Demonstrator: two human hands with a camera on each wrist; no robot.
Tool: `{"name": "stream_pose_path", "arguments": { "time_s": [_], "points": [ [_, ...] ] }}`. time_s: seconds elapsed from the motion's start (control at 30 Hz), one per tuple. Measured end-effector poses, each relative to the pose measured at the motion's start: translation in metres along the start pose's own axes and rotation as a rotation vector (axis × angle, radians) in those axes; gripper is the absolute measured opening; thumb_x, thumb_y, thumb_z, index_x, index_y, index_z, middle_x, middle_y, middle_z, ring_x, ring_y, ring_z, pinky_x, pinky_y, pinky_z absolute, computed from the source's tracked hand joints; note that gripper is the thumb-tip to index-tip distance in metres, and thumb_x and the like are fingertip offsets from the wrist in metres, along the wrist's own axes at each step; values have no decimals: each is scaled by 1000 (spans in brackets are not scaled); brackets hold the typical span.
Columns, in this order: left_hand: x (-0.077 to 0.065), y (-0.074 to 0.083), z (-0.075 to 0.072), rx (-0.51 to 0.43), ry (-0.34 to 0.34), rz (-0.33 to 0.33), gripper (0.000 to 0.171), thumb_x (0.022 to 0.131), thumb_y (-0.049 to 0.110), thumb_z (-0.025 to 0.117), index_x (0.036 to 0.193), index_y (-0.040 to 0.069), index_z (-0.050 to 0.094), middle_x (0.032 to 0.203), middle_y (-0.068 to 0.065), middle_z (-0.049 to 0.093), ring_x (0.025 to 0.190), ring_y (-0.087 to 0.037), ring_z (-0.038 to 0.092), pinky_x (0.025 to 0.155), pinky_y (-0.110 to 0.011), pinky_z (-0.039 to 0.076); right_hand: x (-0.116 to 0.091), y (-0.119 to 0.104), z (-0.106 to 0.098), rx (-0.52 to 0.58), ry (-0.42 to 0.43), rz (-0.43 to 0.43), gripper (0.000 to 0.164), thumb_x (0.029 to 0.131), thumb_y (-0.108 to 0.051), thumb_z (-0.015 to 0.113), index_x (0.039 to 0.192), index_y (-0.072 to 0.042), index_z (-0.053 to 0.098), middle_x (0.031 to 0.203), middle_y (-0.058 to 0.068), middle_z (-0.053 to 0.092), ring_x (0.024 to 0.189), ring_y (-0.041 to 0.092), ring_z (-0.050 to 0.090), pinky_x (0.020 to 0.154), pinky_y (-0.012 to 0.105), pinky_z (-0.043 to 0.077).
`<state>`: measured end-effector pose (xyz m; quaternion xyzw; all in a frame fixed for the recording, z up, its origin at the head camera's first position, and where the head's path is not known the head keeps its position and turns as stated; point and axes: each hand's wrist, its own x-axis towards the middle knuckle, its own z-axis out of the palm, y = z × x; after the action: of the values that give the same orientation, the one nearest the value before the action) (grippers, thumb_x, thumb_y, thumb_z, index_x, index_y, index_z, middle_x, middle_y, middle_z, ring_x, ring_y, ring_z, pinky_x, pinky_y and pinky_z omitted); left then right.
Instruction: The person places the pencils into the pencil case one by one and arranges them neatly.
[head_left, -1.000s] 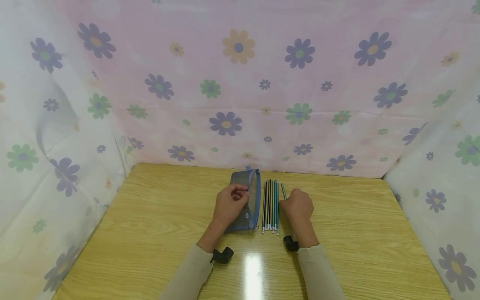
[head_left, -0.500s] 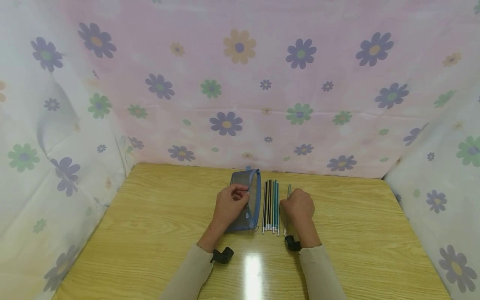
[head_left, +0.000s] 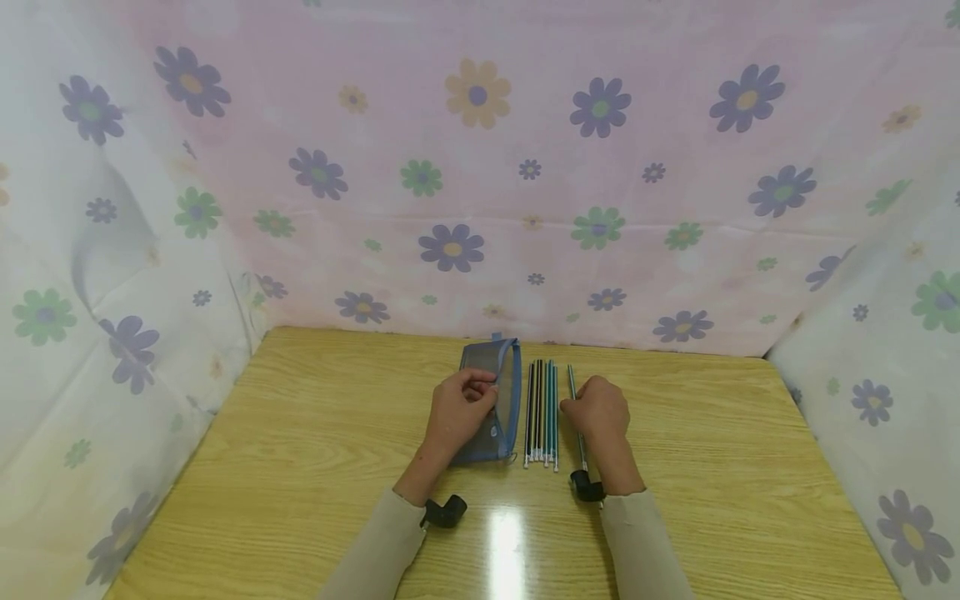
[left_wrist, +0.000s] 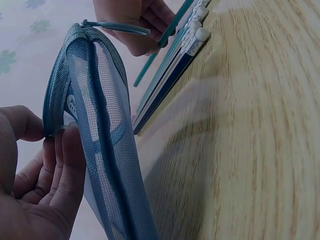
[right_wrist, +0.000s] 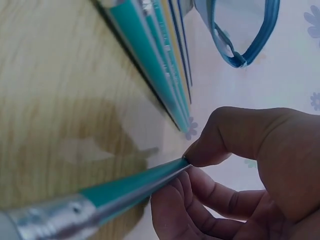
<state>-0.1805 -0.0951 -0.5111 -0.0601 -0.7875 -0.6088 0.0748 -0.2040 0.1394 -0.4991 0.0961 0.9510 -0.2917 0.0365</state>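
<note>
My left hand [head_left: 457, 412] pinches the upper edge of a blue mesh zip pouch [head_left: 483, 354], whose zipped mouth gapes open toward the right. In the left wrist view, thumb and fingertips hold the pouch's zip edge [left_wrist: 54, 95]. My right hand [head_left: 602, 412] pinches a teal pencil [head_left: 572, 379] between thumb and fingers. The right wrist view shows this pencil [right_wrist: 135, 185] with its metal ferrule and eraser end toward the camera. Between the hands lies a row of pencils [head_left: 542, 408], dark, yellowish and teal, with white eraser ends facing the person.
The pouch, pencils and both hands are over a wooden table [head_left: 322, 467]. Flower-printed cloth [head_left: 525, 192] rises behind the table's far edge and along both sides. Black wrist mounts [head_left: 446, 511] sit at the cuffs. Light glares on the front of the table.
The pencil in my right hand has swung in the fingers, its far tip shifting right and then back left; its near end now shows beside the wrist. Left hand, pouch and pencil row stay put.
</note>
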Motion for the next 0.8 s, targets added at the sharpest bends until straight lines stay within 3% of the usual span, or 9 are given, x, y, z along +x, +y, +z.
{"name": "stream_pose_path", "arguments": {
  "time_s": [0.13,0.23,0.63,0.8],
  "points": [
    [-1,1,-1,1,0,7,14,97,5,73,111,2,76,90,-9,71,70,-16,70,59,-29,65,-1,-1,-3,29,9,-7,21,85,-16,77,72,-9,62,68,5,60,59,21,56,45,29,40],
    [-1,1,-1,4,2,17,14,97,5,73,111,1,76,90,-9,71,70,-15,70,59,-28,64,-3,-2,-5,56,12,-17,15,86,-16,75,82,-6,64,78,9,64,64,24,59,49,31,43],
    [-1,0,-1,5,1,18,15,98,5,74,111,1,76,90,-8,71,69,-14,70,58,-28,64,-8,-6,-9,254,-17,-57,16,92,-18,74,94,-5,66,92,16,73,74,27,67,55,33,51],
    [0,0,-1,8,-5,13,14,98,6,74,112,2,76,90,-8,71,69,-14,70,59,-29,64,-9,-9,-9,330,-34,-75,15,94,-18,73,97,-4,67,92,17,73,69,25,65,54,33,51]
  ]
}}
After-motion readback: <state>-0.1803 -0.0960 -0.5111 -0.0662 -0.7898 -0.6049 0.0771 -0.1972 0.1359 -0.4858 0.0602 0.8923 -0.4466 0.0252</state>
